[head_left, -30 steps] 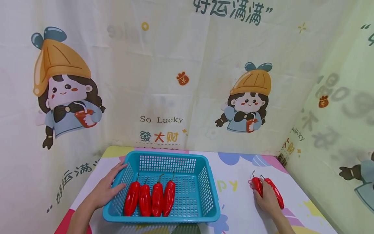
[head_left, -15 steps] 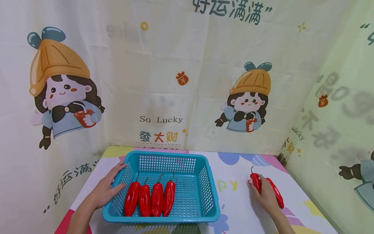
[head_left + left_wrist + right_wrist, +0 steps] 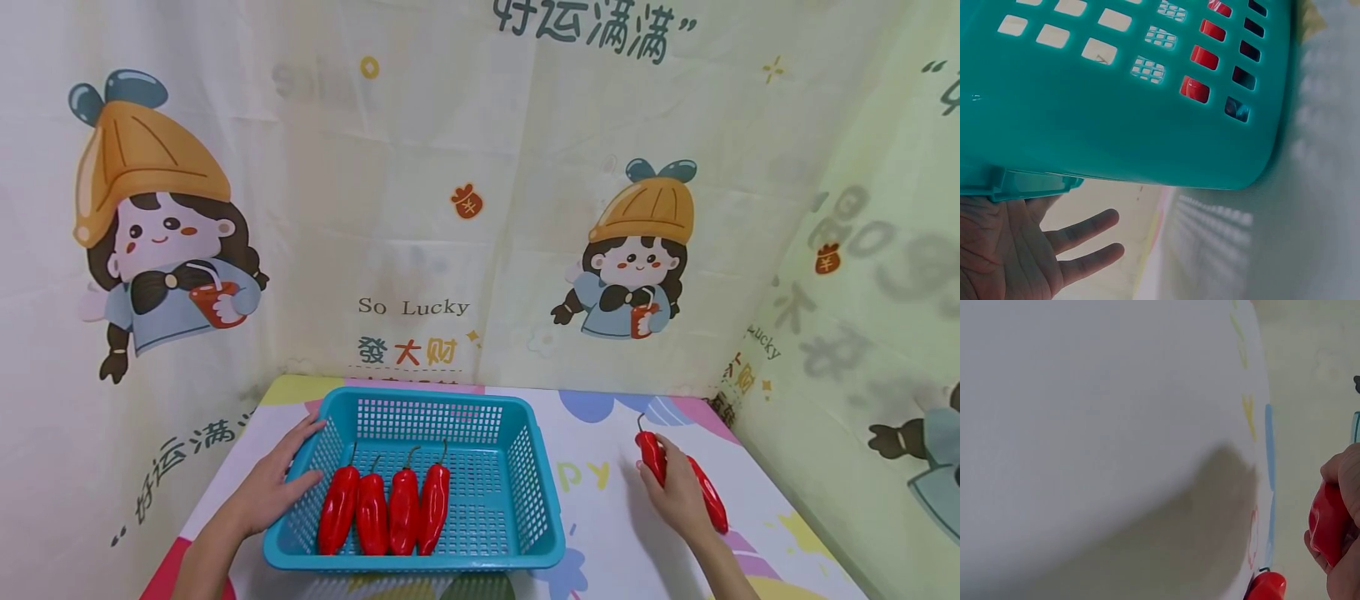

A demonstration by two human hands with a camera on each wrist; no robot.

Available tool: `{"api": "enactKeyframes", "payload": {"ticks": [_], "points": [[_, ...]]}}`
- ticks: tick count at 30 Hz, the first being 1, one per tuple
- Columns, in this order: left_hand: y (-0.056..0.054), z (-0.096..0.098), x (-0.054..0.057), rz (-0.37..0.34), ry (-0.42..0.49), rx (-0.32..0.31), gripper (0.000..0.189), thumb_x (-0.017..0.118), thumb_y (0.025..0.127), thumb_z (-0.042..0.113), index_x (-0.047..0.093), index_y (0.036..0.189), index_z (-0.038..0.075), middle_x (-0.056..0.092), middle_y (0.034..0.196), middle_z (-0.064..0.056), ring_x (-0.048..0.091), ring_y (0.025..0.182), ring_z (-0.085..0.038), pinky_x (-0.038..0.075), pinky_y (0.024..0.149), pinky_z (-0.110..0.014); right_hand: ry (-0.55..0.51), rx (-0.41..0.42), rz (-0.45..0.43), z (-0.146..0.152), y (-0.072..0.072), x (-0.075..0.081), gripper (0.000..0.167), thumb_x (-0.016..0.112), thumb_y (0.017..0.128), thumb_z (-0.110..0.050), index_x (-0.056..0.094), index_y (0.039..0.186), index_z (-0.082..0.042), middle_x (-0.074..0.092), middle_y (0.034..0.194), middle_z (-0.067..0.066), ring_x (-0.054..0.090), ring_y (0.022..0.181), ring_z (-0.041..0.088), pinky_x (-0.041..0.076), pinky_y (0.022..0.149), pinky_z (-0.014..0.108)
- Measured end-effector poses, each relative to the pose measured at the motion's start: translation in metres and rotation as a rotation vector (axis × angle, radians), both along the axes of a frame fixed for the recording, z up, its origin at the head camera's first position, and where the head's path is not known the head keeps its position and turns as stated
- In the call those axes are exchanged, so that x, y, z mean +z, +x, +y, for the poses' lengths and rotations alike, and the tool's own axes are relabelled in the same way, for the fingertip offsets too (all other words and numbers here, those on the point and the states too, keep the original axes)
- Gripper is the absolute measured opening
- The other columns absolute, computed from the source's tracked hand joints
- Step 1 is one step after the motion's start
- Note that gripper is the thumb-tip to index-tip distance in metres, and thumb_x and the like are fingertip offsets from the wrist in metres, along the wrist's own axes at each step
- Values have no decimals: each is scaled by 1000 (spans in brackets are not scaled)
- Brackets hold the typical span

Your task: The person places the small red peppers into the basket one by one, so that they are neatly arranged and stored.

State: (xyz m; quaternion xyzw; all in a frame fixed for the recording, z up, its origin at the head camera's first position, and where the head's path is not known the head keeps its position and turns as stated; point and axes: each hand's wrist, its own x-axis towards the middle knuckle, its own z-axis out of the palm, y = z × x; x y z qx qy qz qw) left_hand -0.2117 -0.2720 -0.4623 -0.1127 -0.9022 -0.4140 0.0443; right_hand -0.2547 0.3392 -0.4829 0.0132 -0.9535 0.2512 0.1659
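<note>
Glossy red chili peppers (image 3: 403, 512), several side by side, lie in the left part of a blue-green plastic basket (image 3: 450, 562). My left hand (image 3: 262, 492) rests at the basket's left rim; in the left wrist view two of its fingers stretch out past the basket's outer wall (image 3: 1116, 131). To the right of the basket, my right hand (image 3: 678, 492) grips a red chili pepper (image 3: 650, 457), stem end pointing away from me. The right wrist view shows fingers and thumb wrapped round this pepper (image 3: 1327, 519). Another chili pepper (image 3: 714, 502) lies on the table, partly behind that hand.
A white tabletop (image 3: 600, 533) with coloured prints carries everything. Cloth hangings (image 3: 517, 250) with cartoon figures and lettering enclose the back and both sides. Table surface shows between the basket and my right hand.
My right hand has lifted its chili pepper and shifted slightly left and away from me, parting it from the other pepper. My left hand and the basket have stayed in place.
</note>
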Motion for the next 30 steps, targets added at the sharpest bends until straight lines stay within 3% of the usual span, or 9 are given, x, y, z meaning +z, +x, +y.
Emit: {"api": "enactKeyframes", "payload": {"ticks": [17,30], "points": [[1,1,2,-2,1,5,82,75,87,21,33,157,8,23,163,-29,28,141,-59,60,79,-59,-80,13,-38,-23,0,21,76,71,95,-15,29,156,0,44,145,29,47,125,46,58,89,60],[2,1,3,-6,6,1,83,76,87,21,33,157,9,23,163,-29,29,141,-59,61,79,-59,-106,85,44,-45,5,37,72,71,95,-14,33,155,-2,50,140,26,53,119,41,60,85,54]]}}
